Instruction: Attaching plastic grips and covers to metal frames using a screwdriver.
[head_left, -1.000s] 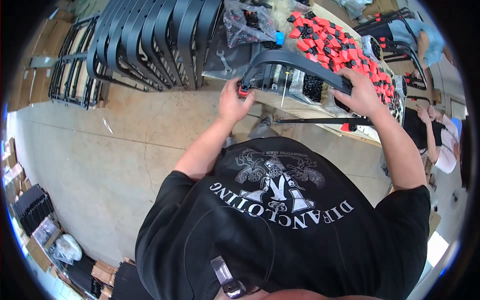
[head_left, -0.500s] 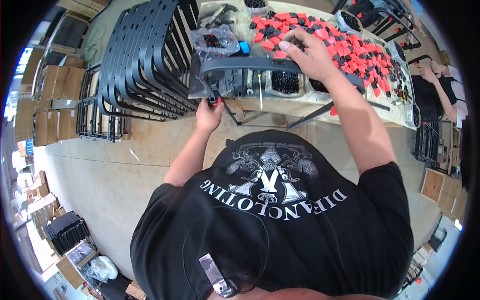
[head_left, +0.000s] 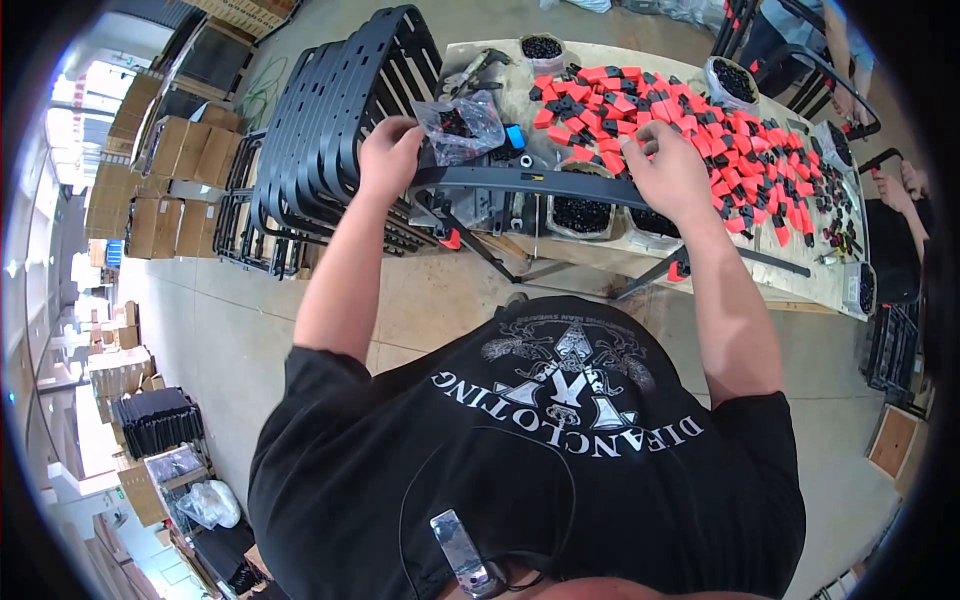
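Observation:
A dark grey metal frame (head_left: 530,180) stands against the table's near edge, with its curved top bar across in front of me. Red-and-black corner pieces (head_left: 450,238) show on its lower parts. My left hand (head_left: 385,160) is raised at the bar's left end, next to a clear plastic bag (head_left: 460,128); its fingers are loosely bent, and I see nothing in them. My right hand (head_left: 672,175) is over the bar's right part, beside a heap of red and black plastic pieces (head_left: 690,130). Its thumb and fingers are curled together; what they hold is hidden.
Several similar dark frames (head_left: 330,140) stand nested at the left of the wooden table (head_left: 600,60). Tubs of small black parts (head_left: 580,215) line its near edge, and others stand farther back. Another person's hands (head_left: 895,190) are at the right. Cardboard boxes (head_left: 180,160) are stacked at far left.
My left hand has let go of the red corner piece low on the frame and risen to the bar's left end. My right hand has shifted slightly in the picture as the view moved.

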